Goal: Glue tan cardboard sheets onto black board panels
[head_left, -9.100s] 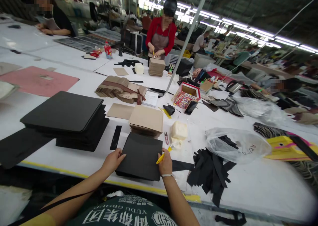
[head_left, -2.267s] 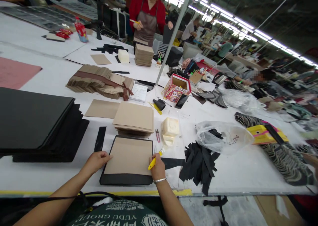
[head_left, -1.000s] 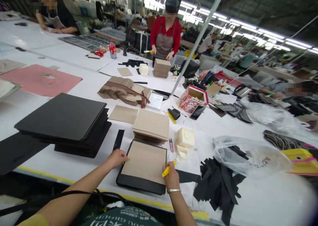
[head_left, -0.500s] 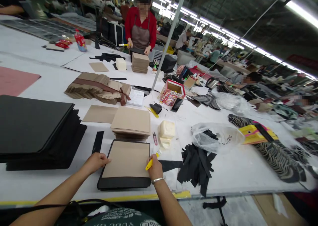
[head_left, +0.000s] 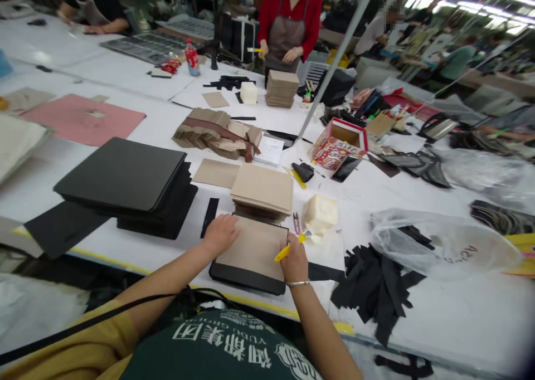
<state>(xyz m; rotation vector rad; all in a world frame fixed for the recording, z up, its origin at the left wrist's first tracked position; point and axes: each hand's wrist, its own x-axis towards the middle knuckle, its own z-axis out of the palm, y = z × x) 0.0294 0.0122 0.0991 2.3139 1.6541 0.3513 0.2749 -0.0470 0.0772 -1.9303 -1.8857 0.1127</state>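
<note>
A beige board (head_left: 254,249) lies on a black sheet stack (head_left: 246,282) at the table's front edge, with a black band showing along its near side. My left hand (head_left: 221,235) rests on the board's upper left corner, its fingers bent together; whether anything is under them is hidden. At the right edge, my right hand (head_left: 295,262) is closed round a yellow-handled brush (head_left: 284,252), bristles pointing up and right. Beyond the board stands a pile of beige boards (head_left: 262,188). A pale block-shaped container (head_left: 321,213) and small red snips (head_left: 296,223) are right of that pile.
A large black sheet stack (head_left: 123,174) stands at left. Black strips (head_left: 371,291) and a plastic bag (head_left: 443,246) lie at right. Farther back are a patterned box (head_left: 338,149), a slanting pole (head_left: 338,62) and a person in red (head_left: 290,23) holding a brush.
The view has swung left, so the table's things appear farther right. My left hand has moved from the board's left edge onto its upper left corner. My right hand still holds the brush.
</note>
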